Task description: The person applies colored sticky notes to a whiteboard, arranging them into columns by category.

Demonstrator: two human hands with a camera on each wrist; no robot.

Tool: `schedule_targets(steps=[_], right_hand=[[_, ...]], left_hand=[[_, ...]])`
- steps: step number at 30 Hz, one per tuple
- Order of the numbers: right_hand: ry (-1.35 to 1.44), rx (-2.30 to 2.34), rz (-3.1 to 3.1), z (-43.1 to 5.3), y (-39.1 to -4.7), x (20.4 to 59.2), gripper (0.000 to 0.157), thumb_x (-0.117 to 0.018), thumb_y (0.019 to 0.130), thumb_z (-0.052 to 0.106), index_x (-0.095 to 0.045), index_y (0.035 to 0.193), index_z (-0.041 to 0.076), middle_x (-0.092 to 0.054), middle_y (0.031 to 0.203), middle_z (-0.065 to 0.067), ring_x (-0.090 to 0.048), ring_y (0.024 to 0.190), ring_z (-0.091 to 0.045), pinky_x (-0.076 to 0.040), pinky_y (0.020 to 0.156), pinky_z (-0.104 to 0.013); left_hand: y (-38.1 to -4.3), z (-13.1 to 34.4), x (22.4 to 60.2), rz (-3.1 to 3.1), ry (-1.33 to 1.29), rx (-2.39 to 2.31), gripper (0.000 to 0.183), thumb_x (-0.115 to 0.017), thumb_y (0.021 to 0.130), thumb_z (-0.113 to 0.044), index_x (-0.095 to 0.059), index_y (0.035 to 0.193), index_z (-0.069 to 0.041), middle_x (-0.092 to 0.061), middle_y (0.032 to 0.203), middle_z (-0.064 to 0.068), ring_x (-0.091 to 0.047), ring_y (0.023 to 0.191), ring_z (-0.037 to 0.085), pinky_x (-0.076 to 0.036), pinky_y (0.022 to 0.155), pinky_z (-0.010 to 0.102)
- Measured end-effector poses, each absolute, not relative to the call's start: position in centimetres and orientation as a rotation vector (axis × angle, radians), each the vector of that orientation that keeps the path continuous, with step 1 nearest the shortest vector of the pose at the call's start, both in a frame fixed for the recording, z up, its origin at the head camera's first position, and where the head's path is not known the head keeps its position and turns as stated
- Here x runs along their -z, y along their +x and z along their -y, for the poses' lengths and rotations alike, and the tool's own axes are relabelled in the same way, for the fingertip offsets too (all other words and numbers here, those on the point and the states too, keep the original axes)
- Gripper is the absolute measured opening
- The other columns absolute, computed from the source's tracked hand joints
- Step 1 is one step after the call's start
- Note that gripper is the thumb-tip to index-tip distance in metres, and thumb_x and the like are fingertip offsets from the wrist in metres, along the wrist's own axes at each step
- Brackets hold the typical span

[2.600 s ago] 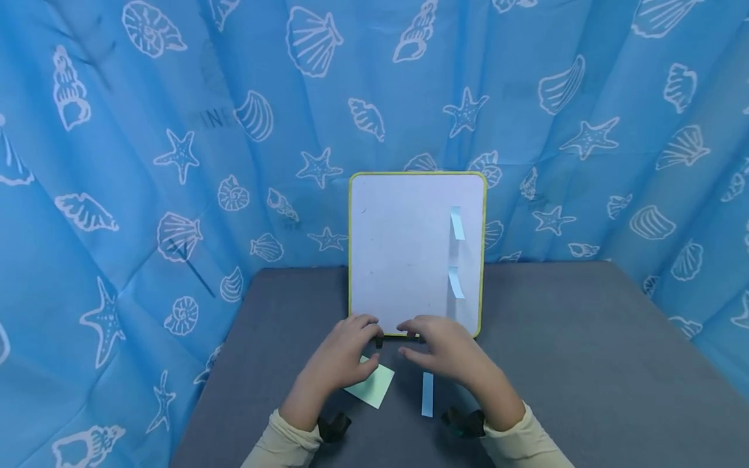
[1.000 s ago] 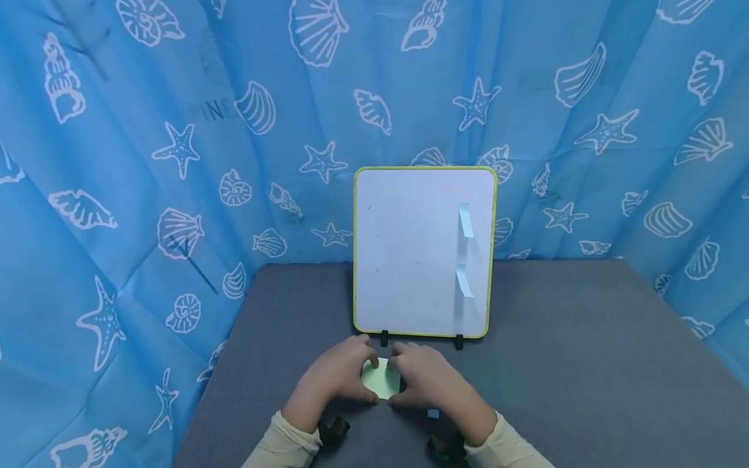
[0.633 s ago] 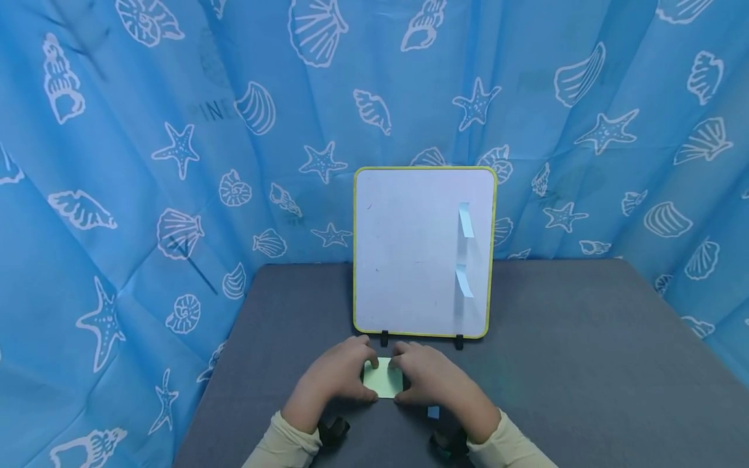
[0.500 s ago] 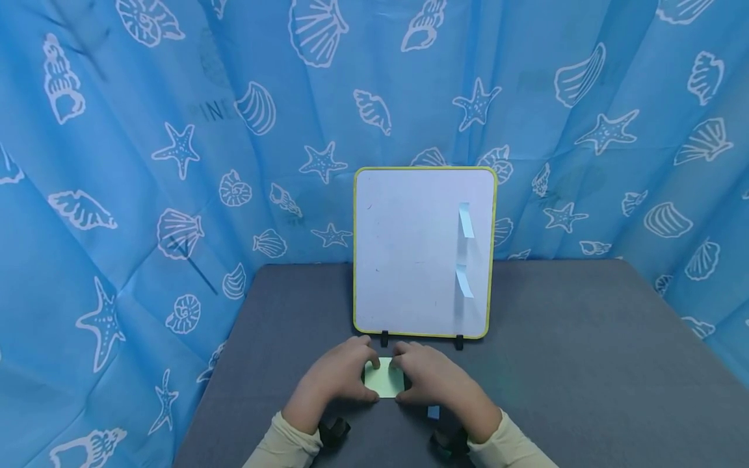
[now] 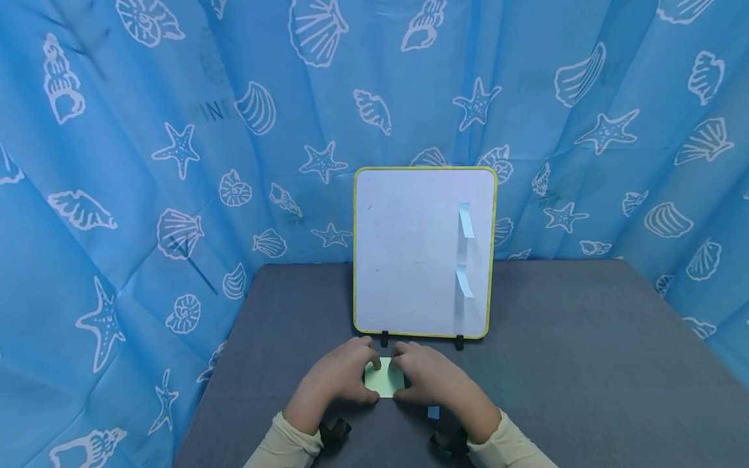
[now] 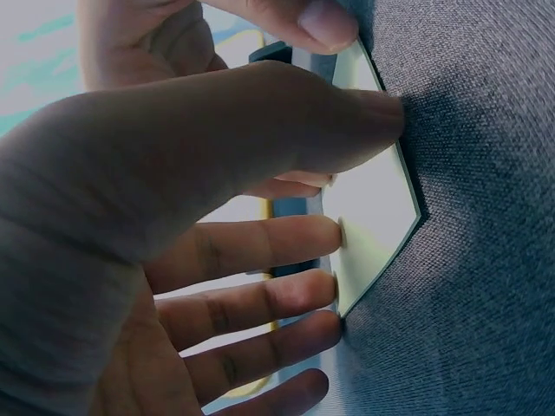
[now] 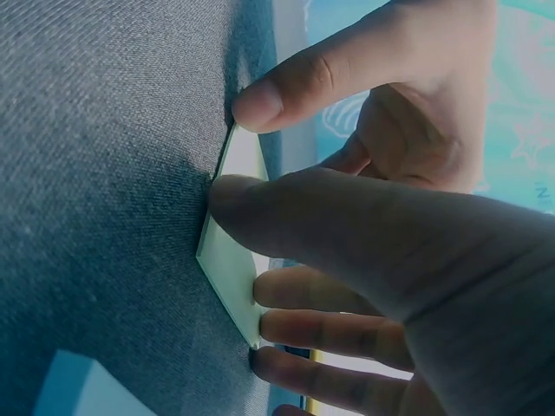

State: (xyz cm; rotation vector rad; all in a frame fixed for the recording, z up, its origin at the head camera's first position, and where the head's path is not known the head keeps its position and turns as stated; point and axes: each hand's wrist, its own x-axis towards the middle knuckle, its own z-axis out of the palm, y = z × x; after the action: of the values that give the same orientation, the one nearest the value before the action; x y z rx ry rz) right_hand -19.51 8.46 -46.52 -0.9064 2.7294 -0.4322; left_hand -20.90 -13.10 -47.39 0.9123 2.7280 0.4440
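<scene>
- Pale green pad (image 5: 384, 377): on the near-middle part of the desk (image 5: 585, 338), in front of the whiteboard (image 5: 415, 253), between both hands. Can't tell if it's fully flat on the cloth or slightly raised.
- Left-hand grip (image 5: 339, 374): holding the pad's left side, thumb at near edge, fingertips at far edge.
- Right-hand grip (image 5: 432, 377): same on the right side. Thumbs near each other; fingers spread in both wrist views.
- Blue piece (image 5: 433, 412): on desk, just beside the right hand, near side. Right hand covers part of it in the head view; right wrist view cuts it off at the frame edge.
- Whiteboard: upright behind the hands, yellow rim, two black feet (image 5: 384, 338) at the bottom. A few small dark marks on it.
- Upper light-blue strip (image 5: 466, 221) and lower light-blue strip (image 5: 465, 281): on the board's right side, one above the other, bottom ends lifting off.
- Black pieces (image 5: 335, 432) at both wrists, just clear of the pad.
- Blue shell-print curtain (image 5: 205, 71) behind board and along the desk sides.
</scene>
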Motion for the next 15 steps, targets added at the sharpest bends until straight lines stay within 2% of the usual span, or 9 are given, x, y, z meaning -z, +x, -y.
schedule_targets(steps=[9,15], right_hand=[[-0.903,0.421,-2.732,-8.41,-19.62,46.66,0.041,-0.092,0.082,0.034,-0.079,0.113,0.01,-0.067,0.119,0.001,-0.052,0.088,-0.007,-0.05,0.073,-0.027],[-0.907,0.401,-2.737,-8.37,-19.56,46.75,0.043,-0.093,0.081,0.034,-0.079,0.113,0.009,-0.066,0.119,0.001,-0.052,0.089,-0.007,-0.051,0.074,-0.027]], left_hand=[[-20.97,13.1,47.33,-2.724,0.92,-0.447,0.044,-0.093,0.079,-0.041,-0.08,0.113,-0.016,-0.061,0.103,-0.004,-0.049,0.084,0.007,-0.05,0.074,0.025],[-20.99,13.09,47.32,-2.723,0.917,-0.442,0.05,-0.096,0.075,-0.044,-0.08,0.114,-0.016,-0.061,0.104,-0.004,-0.05,0.085,0.006,-0.051,0.076,0.025]])
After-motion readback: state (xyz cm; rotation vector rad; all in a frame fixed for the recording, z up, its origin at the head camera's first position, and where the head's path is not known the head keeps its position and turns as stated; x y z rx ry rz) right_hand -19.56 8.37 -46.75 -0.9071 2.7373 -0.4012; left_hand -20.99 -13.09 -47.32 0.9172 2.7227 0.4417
